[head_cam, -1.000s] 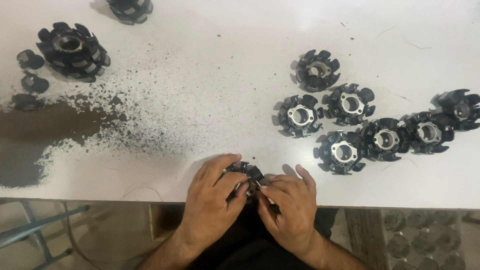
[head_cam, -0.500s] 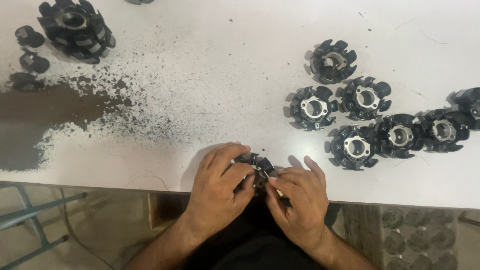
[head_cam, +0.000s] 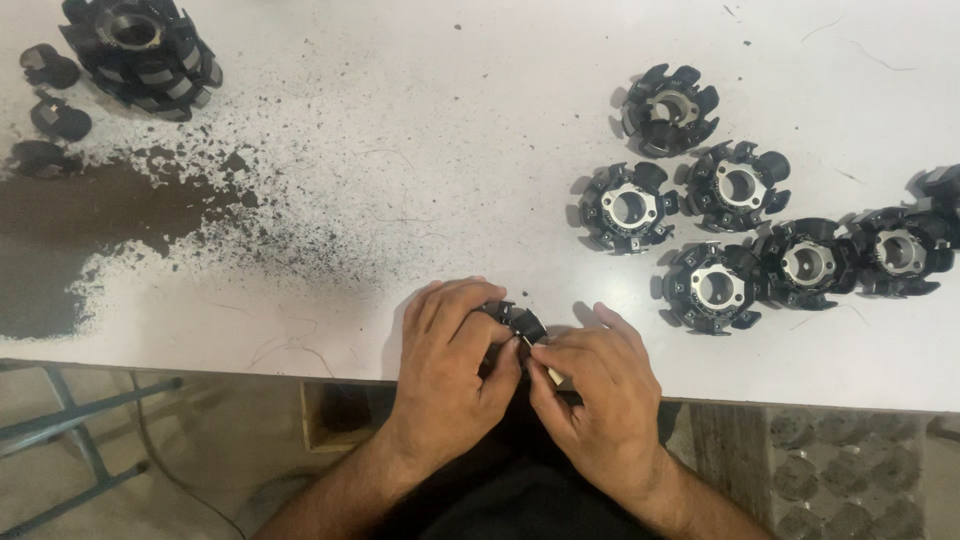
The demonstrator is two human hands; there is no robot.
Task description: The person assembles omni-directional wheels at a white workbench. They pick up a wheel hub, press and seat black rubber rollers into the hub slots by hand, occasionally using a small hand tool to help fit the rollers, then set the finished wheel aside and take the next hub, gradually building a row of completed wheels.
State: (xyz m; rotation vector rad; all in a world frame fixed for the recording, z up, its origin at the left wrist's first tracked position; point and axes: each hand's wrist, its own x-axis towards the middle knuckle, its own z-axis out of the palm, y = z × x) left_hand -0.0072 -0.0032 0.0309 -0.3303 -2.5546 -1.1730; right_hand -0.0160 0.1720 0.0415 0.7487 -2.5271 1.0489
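At the near edge of a white table [head_cam: 480,90], the left hand [head_cam: 452,365] cups a black finned part [head_cam: 517,322] while the right hand [head_cam: 598,385] pinches a small pale piece [head_cam: 545,368] against it, which seems to need steady, careful alignment.

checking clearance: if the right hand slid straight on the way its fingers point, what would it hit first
Its fingers aim up-left, so the right hand would first meet the black ring part and left hand, already touching.

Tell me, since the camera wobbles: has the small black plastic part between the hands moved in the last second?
No. The small black part stays at the white table's near edge, equally far left of the nearest black finned ring.
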